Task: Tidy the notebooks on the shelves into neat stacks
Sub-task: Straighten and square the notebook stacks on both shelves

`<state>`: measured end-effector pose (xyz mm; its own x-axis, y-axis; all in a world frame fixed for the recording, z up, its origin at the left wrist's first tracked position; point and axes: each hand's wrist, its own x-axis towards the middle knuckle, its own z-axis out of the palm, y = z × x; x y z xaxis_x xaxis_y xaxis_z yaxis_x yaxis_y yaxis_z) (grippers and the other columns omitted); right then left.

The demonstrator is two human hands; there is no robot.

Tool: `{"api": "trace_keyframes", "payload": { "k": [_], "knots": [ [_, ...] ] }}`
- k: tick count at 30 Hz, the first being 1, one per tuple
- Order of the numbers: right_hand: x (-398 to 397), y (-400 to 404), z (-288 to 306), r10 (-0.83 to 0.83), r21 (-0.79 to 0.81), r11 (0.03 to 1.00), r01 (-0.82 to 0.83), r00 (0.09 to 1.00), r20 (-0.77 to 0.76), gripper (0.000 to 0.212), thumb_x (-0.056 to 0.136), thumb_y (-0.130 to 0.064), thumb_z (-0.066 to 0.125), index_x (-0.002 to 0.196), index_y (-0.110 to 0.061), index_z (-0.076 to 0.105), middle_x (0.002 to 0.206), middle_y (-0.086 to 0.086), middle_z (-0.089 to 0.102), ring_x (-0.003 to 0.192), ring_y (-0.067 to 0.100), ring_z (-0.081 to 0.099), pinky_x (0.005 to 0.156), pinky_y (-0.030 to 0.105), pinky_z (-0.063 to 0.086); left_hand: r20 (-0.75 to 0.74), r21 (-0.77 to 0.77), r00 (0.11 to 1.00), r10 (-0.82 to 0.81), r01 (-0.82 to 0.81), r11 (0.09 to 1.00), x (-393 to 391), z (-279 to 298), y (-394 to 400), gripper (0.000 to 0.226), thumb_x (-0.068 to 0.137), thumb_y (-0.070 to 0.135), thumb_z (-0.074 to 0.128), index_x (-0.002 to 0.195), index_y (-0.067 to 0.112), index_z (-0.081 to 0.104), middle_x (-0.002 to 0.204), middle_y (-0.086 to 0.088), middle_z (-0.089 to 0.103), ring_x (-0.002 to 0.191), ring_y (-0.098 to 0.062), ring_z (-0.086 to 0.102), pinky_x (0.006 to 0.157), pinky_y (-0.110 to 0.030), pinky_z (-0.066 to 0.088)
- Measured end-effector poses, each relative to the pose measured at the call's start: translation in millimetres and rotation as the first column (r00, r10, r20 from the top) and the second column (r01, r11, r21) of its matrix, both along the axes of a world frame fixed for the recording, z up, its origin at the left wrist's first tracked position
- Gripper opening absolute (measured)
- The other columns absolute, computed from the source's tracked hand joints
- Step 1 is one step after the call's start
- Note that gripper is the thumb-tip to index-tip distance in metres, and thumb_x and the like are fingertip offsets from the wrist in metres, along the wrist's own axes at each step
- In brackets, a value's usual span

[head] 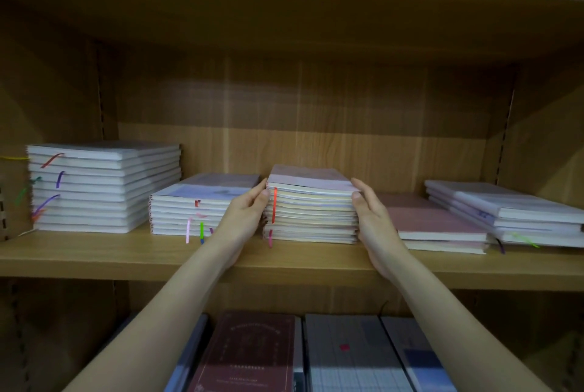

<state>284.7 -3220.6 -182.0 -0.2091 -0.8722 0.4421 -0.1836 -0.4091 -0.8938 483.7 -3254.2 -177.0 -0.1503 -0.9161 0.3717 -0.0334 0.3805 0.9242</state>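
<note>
Squarely at the centre of the frame, the middle stack of notebooks [311, 211] sits on the wooden shelf [94, 257] with one hand on each of its short sides: the left hand [245, 216] presses against its left edge, fingers reaching back along the side and thumb up near the top cover, while the right hand [373, 217] mirrors it on the right edge. Both hands are flat and fairly straight, apart from each other with the stack between them, bracing rather than curling round it. The stack's long axis seems to run back into the shelf, away from the person, so its page edges face the camera; a red ribbon bookmark [274, 205] hangs down that front face. The upper notebooks look slightly skewed against the lower ones, so the coming move is probably an inward squeeze from both sides to square them. Neither hand is plainly nearer. Just left lies a lower blue-covered stack [192, 211], close to the left hand; just right, a short pink stack [439, 227] touches or nearly touches the right wrist.
</note>
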Motion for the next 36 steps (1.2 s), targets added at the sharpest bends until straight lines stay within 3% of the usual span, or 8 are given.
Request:
{"api": "trace_keyframes", "payload": {
  "k": [7, 11, 16, 19, 23, 28, 31, 36],
  "knots": [
    [-2.5, -5.0, -3.4, -0.028, 0.012, 1.000, 0.028, 1.000, 0.012, 0.043, 0.101, -0.037, 0.034, 0.143, -0.029, 0.033, 0.139, -0.003, 0.044, 0.128, 0.016, 0.041, 0.110, 0.042, 0.033, 0.068, 0.008, 0.997, 0.021, -0.022, 1.000, 1.8, -0.7, 0.8, 0.037, 0.100, 0.033, 0.036, 0.134, 0.028, 0.048, 0.123, 0.005, 0.060, 0.117, -0.014, 0.053, 0.105, -0.037, 0.040],
    [-6.7, -10.6, -4.8, -0.042, 0.088, 0.995, 0.041, 0.999, 0.018, 0.035, 0.100, -0.036, 0.038, 0.133, -0.025, 0.043, 0.132, -0.003, 0.051, 0.121, 0.016, 0.047, 0.107, 0.038, 0.035, 0.180, 0.036, 0.984, -0.006, 0.000, 0.999, 7.9, -6.8, 4.7, 0.034, 0.100, 0.006, 0.033, 0.106, 0.024, 0.060, 0.104, 0.002, 0.065, 0.097, -0.008, 0.059, 0.086, -0.020, 0.049],
    [-9.2, -8.7, -7.5, 0.034, 0.146, 0.989, -0.015, 0.992, -0.124, 0.021, 0.095, -0.014, 0.050, 0.114, -0.018, 0.058, 0.117, 0.002, 0.063, 0.111, 0.020, 0.058, 0.104, 0.043, 0.040, 0.348, -0.038, 0.937, 0.038, -0.026, 0.999, 16.4, -10.3, 1.4, 0.037, 0.090, -0.004, 0.050, 0.118, 0.016, 0.061, 0.114, -0.004, 0.066, 0.109, -0.014, 0.060, 0.098, -0.030, 0.045],
    [-13.1, -5.9, -9.5, 0.009, 0.134, 0.991, 0.024, 0.971, -0.240, 0.025, 0.090, -0.005, 0.056, 0.105, -0.025, 0.059, 0.113, 0.000, 0.065, 0.109, 0.020, 0.059, 0.103, 0.044, 0.041, 0.349, -0.063, 0.936, 0.043, -0.022, 0.998, 15.7, -9.2, 0.2, 0.033, 0.089, 0.002, 0.057, 0.118, 0.018, 0.062, 0.112, 0.001, 0.067, 0.105, -0.010, 0.060, 0.091, -0.021, 0.045],
    [-14.4, -5.1, -11.2, -0.013, 0.111, 0.993, 0.038, 0.976, -0.216, 0.025, 0.090, -0.004, 0.056, 0.105, -0.024, 0.059, 0.112, -0.001, 0.066, 0.108, 0.018, 0.059, 0.102, 0.040, 0.043, 0.308, -0.078, 0.951, 0.002, 0.023, 0.997, 11.9, -5.4, -2.8, 0.048, 0.086, -0.011, 0.053, 0.130, 0.009, 0.050, 0.116, 0.000, 0.061, 0.110, -0.010, 0.056, 0.078, -0.004, 0.045],
    [-13.1, -5.0, -9.4, 0.012, 0.116, 0.993, 0.000, 0.994, -0.105, 0.032, 0.089, 0.004, 0.055, 0.117, -0.013, 0.056, 0.105, 0.000, 0.065, 0.101, 0.016, 0.060, 0.088, 0.026, 0.045, 0.277, -0.084, 0.961, -0.020, 0.045, 0.995, 11.1, -6.2, -8.5, 0.050, 0.085, -0.016, 0.049, 0.130, 0.008, 0.050, 0.106, 0.003, 0.061, 0.094, -0.001, 0.058, 0.076, -0.004, 0.046],
    [-13.1, -4.2, -9.2, -0.017, 0.108, 0.994, 0.028, 0.995, -0.098, 0.031, 0.088, 0.005, 0.057, 0.115, -0.011, 0.056, 0.104, 0.003, 0.065, 0.098, 0.017, 0.061, 0.088, 0.028, 0.046, 0.271, -0.108, 0.962, -0.011, 0.042, 0.993, 8.8, -7.0, -9.1, 0.050, 0.085, -0.018, 0.047, 0.125, 0.012, 0.051, 0.103, 0.004, 0.061, 0.088, 0.004, 0.056, 0.075, -0.003, 0.045],
    [-10.0, -1.4, -8.3, -0.052, 0.113, 0.992, 0.064, 0.993, -0.108, 0.029, 0.087, 0.005, 0.058, 0.110, -0.013, 0.057, 0.104, 0.005, 0.066, 0.098, 0.019, 0.061, 0.088, 0.029, 0.047, 0.272, -0.110, 0.962, 0.008, 0.023, 0.994, 8.7, -9.9, -12.3, 0.048, 0.086, -0.016, 0.048, 0.125, 0.011, 0.052, 0.106, 0.002, 0.060, 0.102, -0.009, 0.056, 0.092, -0.017, 0.043]
  ]
}}
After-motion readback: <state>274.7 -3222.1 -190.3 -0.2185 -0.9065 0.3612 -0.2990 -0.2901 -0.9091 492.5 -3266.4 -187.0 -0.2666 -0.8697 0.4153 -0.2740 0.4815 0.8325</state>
